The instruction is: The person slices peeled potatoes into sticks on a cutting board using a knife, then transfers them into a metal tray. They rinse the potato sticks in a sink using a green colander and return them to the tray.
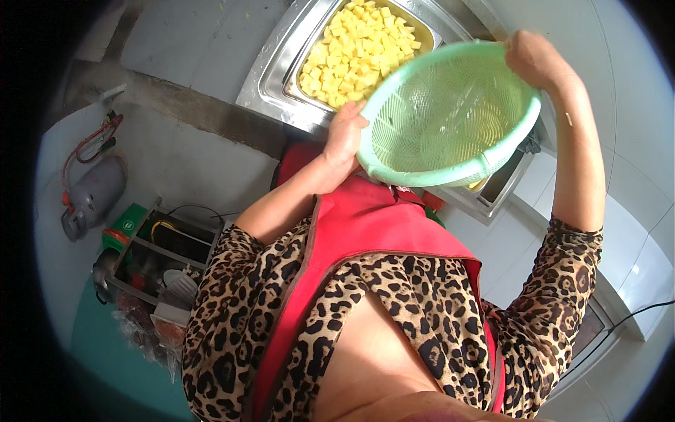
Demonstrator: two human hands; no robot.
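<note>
A green plastic colander is held tilted between my hands, its open side facing me. My left hand grips the near-left rim, and my right hand is closed on the rim at the upper right. I see only wet-looking mesh and no food pieces inside it. Just beyond the rim, a rectangular stainless steel pan is full of pale yellow cubes, possibly potato. The colander hides the pan's lower right corner. The pan sits within a steel sink or counter surround.
Below the colander on the right is a steel basin edge. A grey gas cylinder with a red hose lies at left in view. A rack holding assorted items stands near my left elbow. White tiled wall rises beside my right arm.
</note>
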